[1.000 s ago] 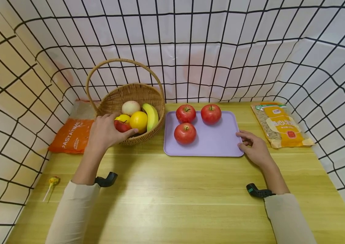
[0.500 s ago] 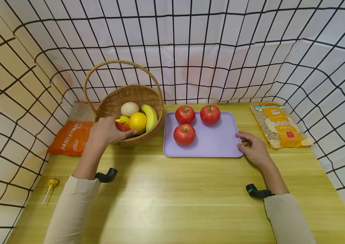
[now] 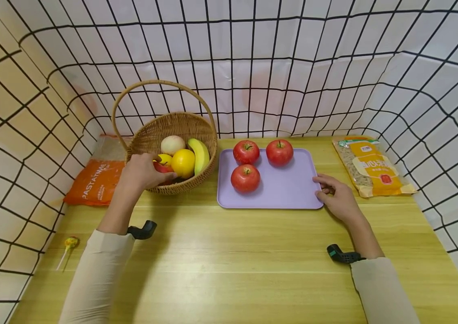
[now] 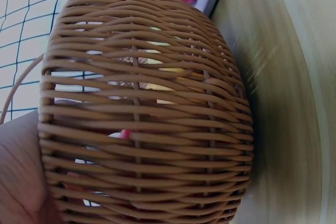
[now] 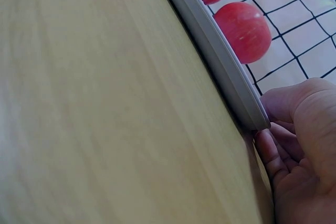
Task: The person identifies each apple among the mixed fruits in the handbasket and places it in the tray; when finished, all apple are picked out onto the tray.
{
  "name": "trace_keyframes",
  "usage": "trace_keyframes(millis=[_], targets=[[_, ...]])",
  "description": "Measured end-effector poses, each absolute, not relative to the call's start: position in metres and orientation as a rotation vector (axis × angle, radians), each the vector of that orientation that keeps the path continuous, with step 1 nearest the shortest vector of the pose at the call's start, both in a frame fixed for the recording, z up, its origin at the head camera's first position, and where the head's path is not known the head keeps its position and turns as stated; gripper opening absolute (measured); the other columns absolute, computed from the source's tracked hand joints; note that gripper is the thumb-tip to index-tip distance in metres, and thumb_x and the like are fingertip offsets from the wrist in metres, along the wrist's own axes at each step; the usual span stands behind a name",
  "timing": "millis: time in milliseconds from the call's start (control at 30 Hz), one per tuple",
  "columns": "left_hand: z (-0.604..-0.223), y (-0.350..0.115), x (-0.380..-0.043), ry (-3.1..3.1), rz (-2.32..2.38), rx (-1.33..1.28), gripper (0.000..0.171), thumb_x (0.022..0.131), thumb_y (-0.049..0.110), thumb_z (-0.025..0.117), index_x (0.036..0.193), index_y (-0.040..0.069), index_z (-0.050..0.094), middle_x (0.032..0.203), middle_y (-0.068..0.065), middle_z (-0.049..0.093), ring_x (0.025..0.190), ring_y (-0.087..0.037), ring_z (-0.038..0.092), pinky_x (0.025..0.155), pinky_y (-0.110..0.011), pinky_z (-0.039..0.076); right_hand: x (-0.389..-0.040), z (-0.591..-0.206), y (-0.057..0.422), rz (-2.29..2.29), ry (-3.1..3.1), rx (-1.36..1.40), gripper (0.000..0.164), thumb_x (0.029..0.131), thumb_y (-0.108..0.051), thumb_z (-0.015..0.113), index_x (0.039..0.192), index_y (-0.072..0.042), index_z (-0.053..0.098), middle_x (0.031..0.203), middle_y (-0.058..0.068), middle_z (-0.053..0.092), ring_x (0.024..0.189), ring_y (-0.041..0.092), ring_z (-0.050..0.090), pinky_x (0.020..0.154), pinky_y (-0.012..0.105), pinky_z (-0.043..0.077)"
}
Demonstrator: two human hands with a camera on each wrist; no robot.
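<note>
Inside the wicker basket point(image 3: 180, 184) at the left, my left hand point(image 3: 141, 171) grips a small red apple point(image 3: 163, 168), thumb along its near side and fingers behind it. In the left wrist view the woven wall point(image 4: 142, 114) hides most of that hand and the fruit. A yellow lemon-like fruit point(image 3: 165, 159), an orange point(image 3: 183, 163), a banana point(image 3: 199, 156) and a pale round fruit point(image 3: 173, 145) lie around the apple. My right hand point(image 3: 336, 195) pinches the right edge of the purple tray point(image 3: 285, 189), with the thumb on top in the right wrist view.
Three red apples point(image 3: 245, 178) sit on the tray's left and back part. An orange pasta bag point(image 3: 97, 182) lies left of the basket, a grain bag point(image 3: 372, 166) at the right, a lollipop point(image 3: 70, 243) at the front left. The basket's tall handle point(image 3: 164, 82) arches above it.
My left thumb and fingers have closed in on the small red apple, which has shifted slightly. The right hand stays at the tray's edge, and the tray has not moved.
</note>
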State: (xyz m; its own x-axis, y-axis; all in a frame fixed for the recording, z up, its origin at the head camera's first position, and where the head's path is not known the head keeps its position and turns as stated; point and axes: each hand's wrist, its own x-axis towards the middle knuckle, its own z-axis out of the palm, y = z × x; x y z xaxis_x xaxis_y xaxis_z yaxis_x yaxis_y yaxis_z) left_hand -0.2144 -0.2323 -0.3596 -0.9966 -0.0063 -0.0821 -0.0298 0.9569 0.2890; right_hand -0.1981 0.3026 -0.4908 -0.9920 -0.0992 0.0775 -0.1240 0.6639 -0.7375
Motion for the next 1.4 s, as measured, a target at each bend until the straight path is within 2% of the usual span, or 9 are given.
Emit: trace_keyframes(millis=[167, 333, 500, 733, 833, 1000, 1167, 1400], targets=[[-0.361, -0.234, -0.214, 3.055, 0.508, 0.001, 0.077, 0.080, 0.056, 0.082, 0.129, 0.000, 0.065, 0.112, -0.025, 0.068, 0.097, -0.040, 0.061, 0.075, -0.046, 0.053, -0.198, -0.492, 0.303, 1.268, -2.839, 0.188, 0.041, 0.100, -0.009, 0.064, 0.141, -0.004, 0.061, 0.155, 0.019, 0.050, 0.104, 0.020, 0.050, 0.078, 0.002, 0.039], [-0.364, -0.236, -0.213, 3.123, 0.541, 0.049, 0.076, 0.078, 0.056, 0.084, 0.129, 0.002, 0.067, 0.116, -0.026, 0.070, 0.098, -0.041, 0.063, 0.075, -0.049, 0.055, -0.198, -0.492, 0.304, 1.265, -2.843, 0.185, 0.042, 0.100, -0.010, 0.063, 0.141, -0.004, 0.061, 0.155, 0.019, 0.049, 0.106, 0.022, 0.050, 0.079, 0.002, 0.038], [-0.366, -0.237, -0.212, 3.207, 0.587, 0.096, 0.072, 0.076, 0.054, 0.086, 0.123, 0.002, 0.070, 0.112, -0.024, 0.072, 0.095, -0.040, 0.064, 0.075, -0.049, 0.055, -0.198, -0.492, 0.304, 1.248, -2.851, 0.182, 0.042, 0.100, -0.011, 0.064, 0.142, -0.005, 0.061, 0.156, 0.017, 0.050, 0.105, 0.021, 0.050, 0.079, 0.002, 0.039], [-0.364, -0.235, -0.211, 3.283, 0.583, 0.173, 0.071, 0.077, 0.058, 0.085, 0.122, 0.005, 0.071, 0.106, -0.020, 0.073, 0.086, -0.036, 0.064, 0.067, -0.046, 0.052, -0.199, -0.492, 0.304, 1.257, -2.852, 0.190, 0.042, 0.100, -0.010, 0.064, 0.141, -0.004, 0.061, 0.155, 0.018, 0.051, 0.104, 0.021, 0.050, 0.078, 0.002, 0.039], [-0.365, -0.234, -0.211, 3.298, 0.620, 0.180, 0.071, 0.077, 0.058, 0.085, 0.124, 0.007, 0.069, 0.115, -0.019, 0.072, 0.093, -0.037, 0.064, 0.071, -0.048, 0.053, -0.199, -0.492, 0.304, 1.252, -2.849, 0.192, 0.042, 0.100, -0.010, 0.064, 0.141, -0.005, 0.062, 0.154, 0.017, 0.051, 0.104, 0.021, 0.051, 0.078, 0.002, 0.039], [-0.369, -0.232, -0.211, 3.331, 0.755, 0.163, 0.072, 0.078, 0.055, 0.086, 0.129, 0.008, 0.066, 0.130, -0.018, 0.066, 0.109, -0.041, 0.063, 0.085, -0.056, 0.057, -0.199, -0.492, 0.303, 1.263, -2.841, 0.195, 0.041, 0.100, -0.010, 0.064, 0.141, -0.004, 0.062, 0.155, 0.018, 0.051, 0.104, 0.021, 0.052, 0.078, 0.003, 0.040], [-0.370, -0.227, -0.210, 3.357, 0.971, 0.170, 0.074, 0.076, 0.055, 0.087, 0.131, 0.010, 0.065, 0.133, -0.015, 0.064, 0.113, -0.039, 0.064, 0.089, -0.057, 0.059, -0.199, -0.492, 0.303, 1.257, -2.846, 0.183, 0.042, 0.100, -0.010, 0.064, 0.141, -0.005, 0.062, 0.154, 0.016, 0.051, 0.103, 0.019, 0.051, 0.078, 0.003, 0.040], [-0.367, -0.217, -0.206, 3.325, 1.244, 0.271, 0.073, 0.075, 0.053, 0.089, 0.133, 0.015, 0.068, 0.131, -0.010, 0.067, 0.115, -0.033, 0.064, 0.088, -0.054, 0.060, -0.200, -0.493, 0.304, 1.244, -2.843, 0.183, 0.041, 0.099, -0.009, 0.064, 0.140, -0.005, 0.062, 0.153, 0.016, 0.052, 0.100, 0.018, 0.051, 0.077, 0.003, 0.040]])
